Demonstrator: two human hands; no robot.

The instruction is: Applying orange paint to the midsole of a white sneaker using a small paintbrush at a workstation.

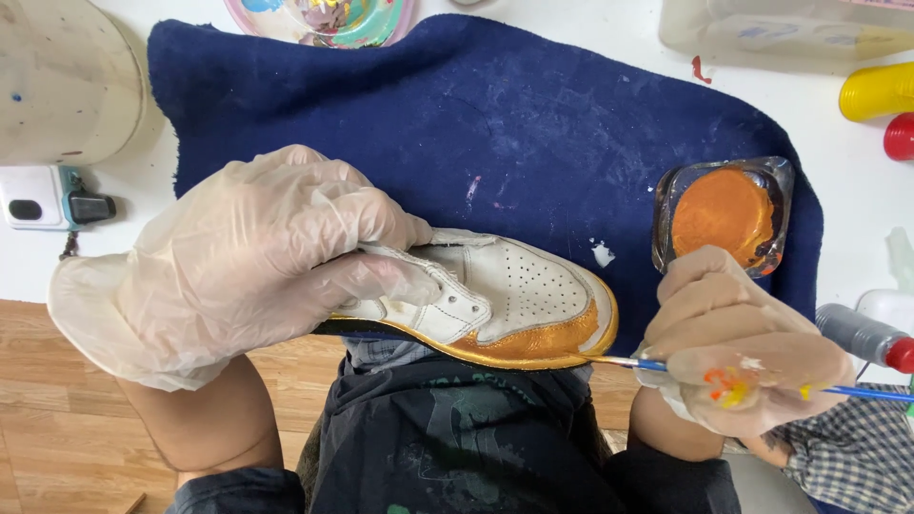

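Centrally, left hand [238, 286] clamped on sneaker [495, 305], right hand [743, 352] pinching paintbrush [628, 363], glass dish [724, 214] holding orange paint [719, 211].

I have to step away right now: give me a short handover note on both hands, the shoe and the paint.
Left hand, in a loose clear glove, grips the white sneaker by its laced upper and holds it on its side over the lap.
Right hand, also gloved and paint-smeared, holds a thin blue-handled brush with its tip at the toe edge of the sole.
The small glass dish of orange paint sits on the navy towel, just beyond the right hand.
Done: the sole edge and lower toe band look gold-orange.
Left: the upper is white; the far side is hidden.
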